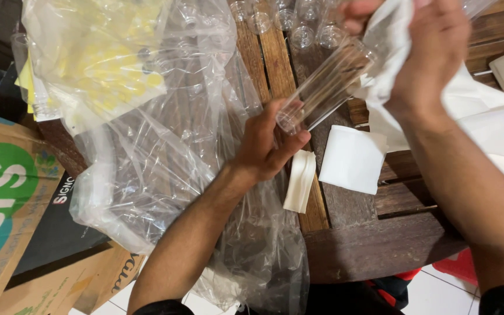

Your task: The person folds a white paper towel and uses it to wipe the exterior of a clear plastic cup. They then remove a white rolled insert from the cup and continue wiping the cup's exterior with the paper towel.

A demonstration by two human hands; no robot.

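My left hand [265,143] grips the bottom end of a clear plastic bottle [322,87], which slants up to the right. My right hand [424,52] is closed around a white tissue [389,41] pressed against the bottle's upper end. Both hands are above a dark wooden slatted table [374,245]. The bottle's mouth is hidden by the tissue and my right hand.
A large crumpled clear plastic bag [158,146] with yellow caps inside lies at left. Several clear bottles [290,20] stand at the table's far edge. Folded white tissues [352,158] lie on the table. A cardboard box [7,198] sits at lower left.
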